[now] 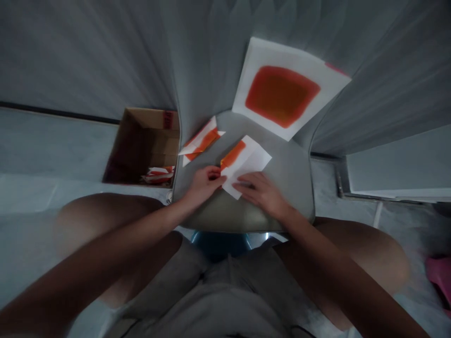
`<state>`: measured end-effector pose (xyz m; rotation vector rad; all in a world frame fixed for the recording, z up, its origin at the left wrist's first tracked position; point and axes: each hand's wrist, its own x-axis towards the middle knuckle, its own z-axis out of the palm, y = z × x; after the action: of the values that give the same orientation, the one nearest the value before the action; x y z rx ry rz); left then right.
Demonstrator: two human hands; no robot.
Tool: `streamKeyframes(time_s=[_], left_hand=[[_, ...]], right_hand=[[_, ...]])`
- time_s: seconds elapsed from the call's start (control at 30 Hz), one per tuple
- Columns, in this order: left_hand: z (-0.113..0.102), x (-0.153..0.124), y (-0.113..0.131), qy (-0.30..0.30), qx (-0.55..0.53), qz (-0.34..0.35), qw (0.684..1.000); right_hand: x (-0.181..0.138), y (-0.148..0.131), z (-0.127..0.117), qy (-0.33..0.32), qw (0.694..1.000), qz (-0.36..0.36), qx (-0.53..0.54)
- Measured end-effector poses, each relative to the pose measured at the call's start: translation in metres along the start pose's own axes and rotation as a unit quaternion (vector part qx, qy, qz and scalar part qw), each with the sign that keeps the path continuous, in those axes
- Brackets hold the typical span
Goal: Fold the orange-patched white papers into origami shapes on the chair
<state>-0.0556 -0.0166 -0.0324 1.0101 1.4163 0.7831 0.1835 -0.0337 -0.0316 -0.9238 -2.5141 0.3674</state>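
A partly folded sheet of white and orange paper (249,158) lies on the grey chair seat. My left hand (207,182) pinches its left edge between thumb and fingers. On the paper's lower right part rests my right hand (260,191), its fingers stretched out and slightly bent. Up and to the left, a folded white and orange paper piece (202,143) lies on the seat. A larger white sheet with an orange-red square (283,96) leans against the chair's backrest.
An open cardboard box (121,145) stands on the floor left of the chair (289,173), with folded paper pieces (158,174) inside. Grey curtains hang behind. A pink object (439,277) shows at the far right. My knees flank the seat.
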Motion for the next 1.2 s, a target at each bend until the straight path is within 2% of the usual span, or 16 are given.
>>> streamKeyframes(time_s=[0.13,0.23,0.47,0.63,0.77,0.9,1.07,1.13,1.2], left_hand=[[-0.004,0.005,-0.002,0.013,0.06,0.05,0.997],[-0.008,0.009,-0.002,-0.002,0.073,0.055,0.996],[-0.015,0.012,-0.002,-0.02,0.079,0.072,0.994],[-0.01,0.007,-0.002,-0.023,-0.002,0.034,0.999],[0.002,0.003,-0.002,-0.017,-0.059,0.001,0.998],[0.013,-0.001,-0.004,0.017,-0.064,0.023,0.998],[0.021,-0.014,-0.013,0.07,0.015,0.121,0.99],[0.022,-0.022,-0.016,0.089,0.105,0.155,0.978],[0.022,-0.028,-0.018,0.115,0.215,0.182,0.953]], right_hand=[[0.009,0.001,0.005,-0.012,0.999,-0.029,-0.03],[0.013,0.002,0.009,-0.035,0.998,-0.039,-0.037],[0.006,0.001,0.019,-0.021,1.0,0.011,0.016],[0.007,0.003,0.031,0.063,0.992,0.061,0.087],[0.012,0.001,0.04,0.149,0.972,0.161,0.084],[0.014,-0.004,0.047,0.211,0.941,0.258,0.062],[0.014,-0.009,0.052,0.234,0.922,0.308,0.03],[0.015,-0.01,0.052,0.232,0.921,0.313,0.025],[0.015,-0.01,0.051,0.228,0.922,0.313,0.025]])
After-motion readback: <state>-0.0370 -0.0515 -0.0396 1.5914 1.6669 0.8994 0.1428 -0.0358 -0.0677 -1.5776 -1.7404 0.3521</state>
